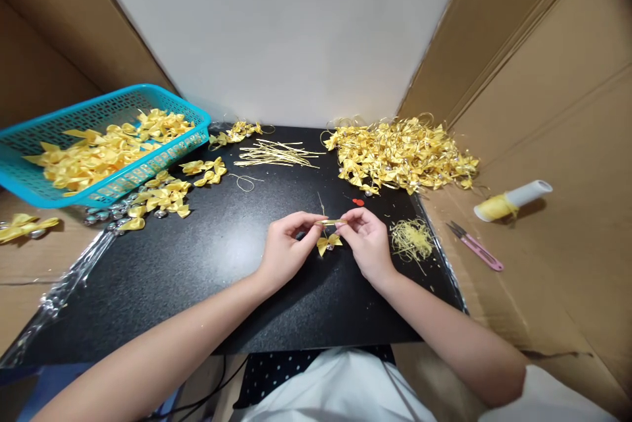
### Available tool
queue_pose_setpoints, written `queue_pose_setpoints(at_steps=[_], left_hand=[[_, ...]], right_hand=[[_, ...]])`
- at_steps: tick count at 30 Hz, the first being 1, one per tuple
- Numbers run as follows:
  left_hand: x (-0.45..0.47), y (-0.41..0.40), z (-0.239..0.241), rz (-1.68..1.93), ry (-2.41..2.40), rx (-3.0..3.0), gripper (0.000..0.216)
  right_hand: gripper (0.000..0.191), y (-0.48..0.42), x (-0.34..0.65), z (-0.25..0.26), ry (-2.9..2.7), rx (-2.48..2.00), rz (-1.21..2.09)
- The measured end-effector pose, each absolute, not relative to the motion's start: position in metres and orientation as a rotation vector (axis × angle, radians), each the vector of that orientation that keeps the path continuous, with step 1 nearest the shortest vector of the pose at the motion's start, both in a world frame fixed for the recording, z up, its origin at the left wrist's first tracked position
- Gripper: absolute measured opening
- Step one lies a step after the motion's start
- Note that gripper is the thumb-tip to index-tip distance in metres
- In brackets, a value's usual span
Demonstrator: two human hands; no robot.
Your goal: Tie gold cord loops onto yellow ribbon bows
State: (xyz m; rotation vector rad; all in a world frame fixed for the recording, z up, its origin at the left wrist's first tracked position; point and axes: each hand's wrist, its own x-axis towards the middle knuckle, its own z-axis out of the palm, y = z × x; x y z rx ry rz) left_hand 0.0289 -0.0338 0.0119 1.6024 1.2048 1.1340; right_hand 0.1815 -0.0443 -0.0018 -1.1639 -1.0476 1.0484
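My left hand (290, 243) and my right hand (368, 241) meet over the middle of the black table. Each pinches one end of a short gold tie (334, 222), stretched level between the fingertips. Just below hangs or lies a yellow ribbon bow (323, 246) with a small silvery bell at its centre; I cannot tell which. A thin gold thread (322, 203) rises from behind the fingers. Beyond the hands, several loose gold strips (276, 154) lie in a heap. A small red piece (358, 202) sits just past my right fingers.
A turquoise basket (148, 168) of yellow bows stands at left, with more bows (165, 197) and silvery bells beside it. Bows with gold loops (405, 155) are piled back right. Thread scraps (412, 239), pink thread snips (476, 247) and a white tube (528, 193) lie right.
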Motion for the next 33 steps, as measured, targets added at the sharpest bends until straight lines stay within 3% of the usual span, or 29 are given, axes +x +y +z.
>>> queue_pose_setpoints(at_steps=[11,23,33], left_hand=[[0.0298,-0.0323,0.0111,1.123,1.200,1.432,0.014],[0.0272,-0.0346,0.0082,1.325,1.145,1.645,0.009],[0.0282,-0.0371,0.0058,1.278,1.114,1.728,0.007]], right_hand=[[0.017,-0.0443,0.1804,-0.0026,-1.086,-1.173,1.077],[0.015,-0.0480,0.1822,0.0023,-1.060,-1.133,1.126],[0.017,-0.0485,0.1814,0.0024,-1.021,-1.035,1.168]])
